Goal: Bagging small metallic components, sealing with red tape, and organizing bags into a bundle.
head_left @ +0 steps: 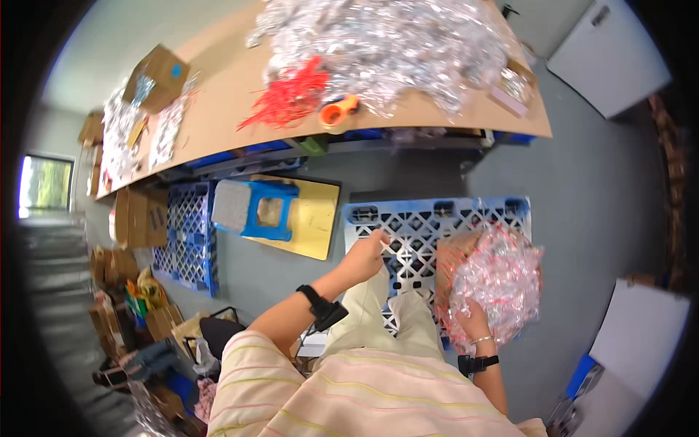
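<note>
Head view: a heap of clear plastic packets [504,284] bulged from a cardboard box [445,282] on the blue pallet [402,213]; the right hand [473,320] lay against it, finger grip unclear, where light pressure probably worked best; the left hand [366,256] hung apart, fingers curled, any pinch untellable

Overall light: bright and fairly even across the room.
Window: the pane [45,186] at far left glows pale, a visible source of daylight.
Tabletop glare: the clear plastic heap [378,47] sparkles with scattered white highlights.
Carton glare: the red-and-clear plastic pile [502,280] glints the same way.
Shadow: a dark band lies on the floor [429,167] beneath the table [218,95].
Sharpness: slightly soft; fine detail in both plastic masses smears together.
Fisheye edges: the table's front edge bows, and white panels [608,54] lean near the rim.
Corners: fall into black.
</note>
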The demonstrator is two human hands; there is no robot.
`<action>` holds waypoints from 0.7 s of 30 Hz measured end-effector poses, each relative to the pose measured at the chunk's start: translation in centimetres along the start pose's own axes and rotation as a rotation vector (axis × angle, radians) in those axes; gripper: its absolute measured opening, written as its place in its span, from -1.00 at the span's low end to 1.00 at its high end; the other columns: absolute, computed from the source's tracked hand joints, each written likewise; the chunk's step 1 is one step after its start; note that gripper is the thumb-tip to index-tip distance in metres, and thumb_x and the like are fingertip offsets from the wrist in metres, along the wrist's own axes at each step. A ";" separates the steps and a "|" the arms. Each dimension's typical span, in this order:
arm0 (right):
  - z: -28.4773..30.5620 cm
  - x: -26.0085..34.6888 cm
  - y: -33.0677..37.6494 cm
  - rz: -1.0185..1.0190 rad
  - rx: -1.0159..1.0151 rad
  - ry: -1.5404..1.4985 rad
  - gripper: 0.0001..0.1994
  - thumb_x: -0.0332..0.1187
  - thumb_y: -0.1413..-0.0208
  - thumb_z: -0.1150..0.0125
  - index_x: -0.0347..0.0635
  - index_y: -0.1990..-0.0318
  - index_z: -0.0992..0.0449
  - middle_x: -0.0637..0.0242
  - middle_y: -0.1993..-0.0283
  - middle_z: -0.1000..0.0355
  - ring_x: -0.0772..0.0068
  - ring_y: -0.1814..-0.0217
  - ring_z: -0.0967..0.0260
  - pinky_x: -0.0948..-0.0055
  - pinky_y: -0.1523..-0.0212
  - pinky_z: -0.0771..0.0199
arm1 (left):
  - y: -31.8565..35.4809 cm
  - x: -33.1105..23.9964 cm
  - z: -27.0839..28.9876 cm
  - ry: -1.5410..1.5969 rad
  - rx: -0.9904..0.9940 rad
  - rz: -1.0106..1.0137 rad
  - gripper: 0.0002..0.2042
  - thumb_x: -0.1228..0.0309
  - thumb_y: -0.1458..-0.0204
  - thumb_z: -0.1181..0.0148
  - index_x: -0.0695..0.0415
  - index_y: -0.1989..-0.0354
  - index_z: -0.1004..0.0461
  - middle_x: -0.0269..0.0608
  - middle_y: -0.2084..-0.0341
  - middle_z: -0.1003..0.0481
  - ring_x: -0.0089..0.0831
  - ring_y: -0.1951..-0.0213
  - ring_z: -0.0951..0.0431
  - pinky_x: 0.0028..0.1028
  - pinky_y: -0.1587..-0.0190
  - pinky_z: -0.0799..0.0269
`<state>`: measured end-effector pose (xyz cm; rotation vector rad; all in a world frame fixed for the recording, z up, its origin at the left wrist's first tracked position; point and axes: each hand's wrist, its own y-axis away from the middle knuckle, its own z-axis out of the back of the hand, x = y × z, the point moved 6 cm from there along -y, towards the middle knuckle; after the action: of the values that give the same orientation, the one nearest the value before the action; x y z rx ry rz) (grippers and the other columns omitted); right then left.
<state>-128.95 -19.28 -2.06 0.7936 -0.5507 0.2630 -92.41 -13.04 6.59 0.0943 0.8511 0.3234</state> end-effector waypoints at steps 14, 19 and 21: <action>-9.0 49.1 -11.0 0.829 0.247 0.360 -0.51 -0.29 -0.04 -0.22 -0.32 -0.11 -0.34 -0.06 -0.08 -0.38 -0.07 -0.12 -0.32 0.21 -0.14 -0.33 | 21.8 11.9 32.4 1.047 -0.878 0.292 -0.76 0.24 -0.32 0.19 0.17 0.09 -0.23 -0.30 0.58 -0.41 -0.50 0.47 -0.48 -0.49 0.36 -0.48; -14.8 58.0 -13.4 0.898 0.468 0.484 -0.51 -0.25 -0.05 -0.22 -0.31 -0.11 -0.35 -0.06 -0.08 -0.38 -0.06 -0.11 -0.33 0.23 -0.13 -0.34 | 25.2 15.7 37.7 0.978 -0.947 0.395 -0.81 0.21 -0.32 0.17 0.07 0.20 -0.16 0.01 0.24 -0.55 -0.24 0.07 -0.56 -0.33 0.10 -0.54; -17.8 60.9 -15.0 0.969 0.452 0.460 -0.51 -0.23 -0.05 -0.22 -0.31 -0.11 -0.37 -0.06 -0.07 -0.38 -0.05 -0.09 -0.35 0.23 -0.12 -0.35 | 26.4 18.3 40.0 0.967 -1.016 0.387 -0.82 0.25 -0.30 0.10 0.08 0.24 -0.18 0.04 0.27 -0.56 -0.24 0.14 -0.60 -0.36 0.20 -0.57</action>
<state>-65.64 -15.10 12.78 0.8102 -0.4024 1.4665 -57.55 19.61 25.23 -0.9235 1.5179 1.1847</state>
